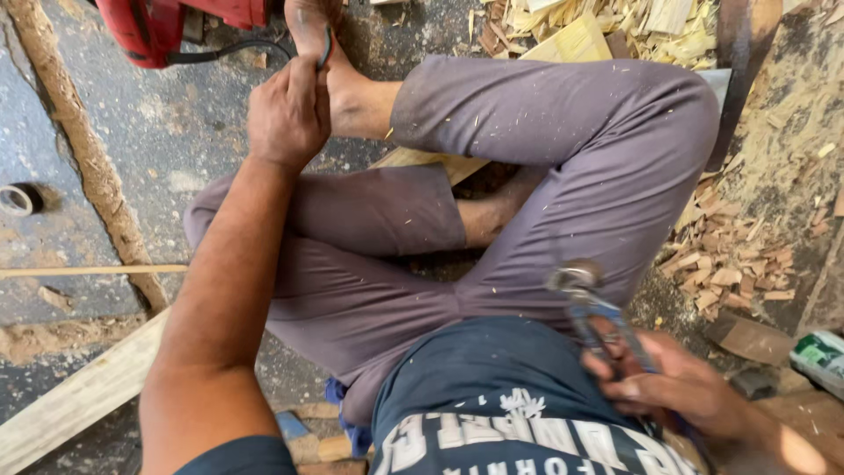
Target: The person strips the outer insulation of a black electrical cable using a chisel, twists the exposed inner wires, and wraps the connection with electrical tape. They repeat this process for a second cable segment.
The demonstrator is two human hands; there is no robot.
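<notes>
- One concrete floor [176, 132] was shown, dusted with sawdust, on which the person was seated cross-legged in grey trousers.
- Two long timber pieces were counted: a pale plank [79, 396] lying at the lower left and a thin strip [88, 271] lying across the floor above it; a third board [422, 161] was partly hidden beneath the legs.
- Two heaps of offcuts were seen: pale shavings [615, 22] at the top and reddish wood chips [730, 259] at the right, too many to be counted.
- One red power tool [149, 26] was seen at the top left, its black cable [229, 51] running toward the foot.
- One left hand [288, 110] was closed narrowly around a thin dark cord [327, 48], held against the bare foot.
- One right hand [681, 383] was wrapped around the blue handles of one pair of pincers [585, 295], its metal head raised over the right thigh.
- One roll of tape [19, 199] lay at the left edge.
- Progress was judged as early: the cord was gripped and the pincers were held well apart from it, with no cut or pull yet made.
</notes>
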